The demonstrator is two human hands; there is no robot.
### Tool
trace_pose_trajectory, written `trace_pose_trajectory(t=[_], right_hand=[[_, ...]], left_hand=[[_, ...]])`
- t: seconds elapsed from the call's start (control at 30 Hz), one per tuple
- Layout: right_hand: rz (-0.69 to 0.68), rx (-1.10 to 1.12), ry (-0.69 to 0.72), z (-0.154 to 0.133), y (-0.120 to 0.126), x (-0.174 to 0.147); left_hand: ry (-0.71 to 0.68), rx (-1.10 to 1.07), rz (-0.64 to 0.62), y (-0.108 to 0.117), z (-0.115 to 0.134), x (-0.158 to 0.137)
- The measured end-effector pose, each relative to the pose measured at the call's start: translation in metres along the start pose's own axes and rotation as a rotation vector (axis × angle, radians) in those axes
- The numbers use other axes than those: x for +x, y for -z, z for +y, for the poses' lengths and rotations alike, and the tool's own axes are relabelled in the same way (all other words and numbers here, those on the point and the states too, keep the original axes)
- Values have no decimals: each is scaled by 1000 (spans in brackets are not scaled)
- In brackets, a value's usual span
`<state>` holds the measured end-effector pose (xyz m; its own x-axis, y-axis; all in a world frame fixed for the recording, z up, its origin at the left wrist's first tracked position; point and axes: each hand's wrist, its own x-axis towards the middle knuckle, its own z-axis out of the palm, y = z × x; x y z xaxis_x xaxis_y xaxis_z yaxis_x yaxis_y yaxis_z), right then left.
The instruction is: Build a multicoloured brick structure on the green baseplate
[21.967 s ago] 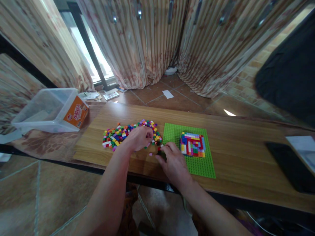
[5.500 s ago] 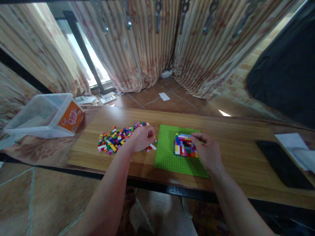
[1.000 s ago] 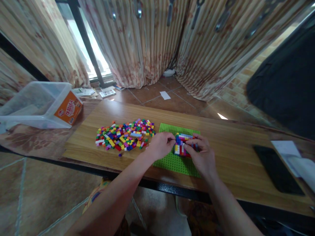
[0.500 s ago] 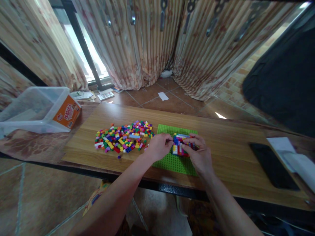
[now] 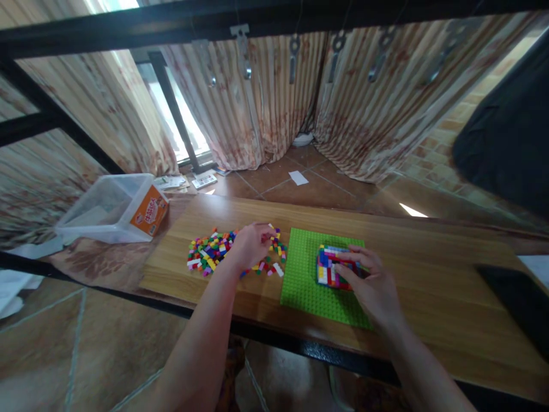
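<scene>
My left hand (image 5: 252,245) is over the pile of small toy bricks (image 5: 210,252), its fingers bent downward and apart from the thumb. Several coloured bricks lie right below and around the fingertips; I see none held between them. My right hand (image 5: 372,278) rests on the right part of a flat block of joined bricks (image 5: 326,269), thumb and fingers spread with bricks showing between them. The block has rows of blue, white, red, yellow and purple. It sits on a green studded baseplate (image 5: 302,286); my right hand hides its right side.
A clear plastic box (image 5: 103,229) with an orange label stands at the table's left. At the right lies a dark flat phone-like object (image 5: 510,303) near white paper (image 5: 536,266). A dark metal bar (image 5: 180,26) with hanging hooks crosses above the wooden table (image 5: 429,274).
My left hand has left the brick block and moved left to the loose pile. My right hand stays on the block. The view has shifted, so the table sits lower and farther right.
</scene>
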<state>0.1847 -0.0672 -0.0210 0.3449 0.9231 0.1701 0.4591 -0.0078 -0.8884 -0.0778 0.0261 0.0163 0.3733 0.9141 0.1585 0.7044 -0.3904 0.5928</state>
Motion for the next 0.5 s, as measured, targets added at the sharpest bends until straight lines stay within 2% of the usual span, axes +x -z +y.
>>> trace_pose_trajectory(t=[0.2,0.5], right_hand=[[25,-8,4,1,1,2],[-6,-48,37,2,2,1]], left_hand=[[-81,163,-74,-16,12,1],[-60,293,-103,-28,26,5]])
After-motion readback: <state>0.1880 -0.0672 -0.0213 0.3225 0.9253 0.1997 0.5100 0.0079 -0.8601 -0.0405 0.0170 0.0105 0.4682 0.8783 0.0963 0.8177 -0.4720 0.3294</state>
